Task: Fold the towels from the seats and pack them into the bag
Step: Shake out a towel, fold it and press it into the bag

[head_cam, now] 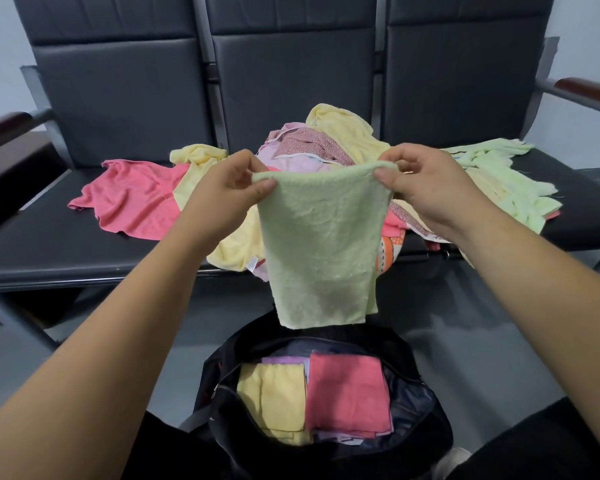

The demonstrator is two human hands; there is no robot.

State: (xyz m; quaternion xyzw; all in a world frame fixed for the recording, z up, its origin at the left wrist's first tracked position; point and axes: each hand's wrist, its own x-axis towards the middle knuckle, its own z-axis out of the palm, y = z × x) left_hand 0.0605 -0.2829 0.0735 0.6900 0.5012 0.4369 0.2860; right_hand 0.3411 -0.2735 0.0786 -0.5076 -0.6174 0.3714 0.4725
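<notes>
The left hand (236, 181) and right hand (426, 183) are each pinched on a top corner of the green towel (319, 244), hung between them above the bag (222, 370), judged soft, light and best gripped at its corners.

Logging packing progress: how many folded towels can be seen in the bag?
3. A yellow towel lies on the left of the black bag, a coral towel on the right, and a purple towel shows at the edges beneath both. Others may be hidden underneath.
</notes>
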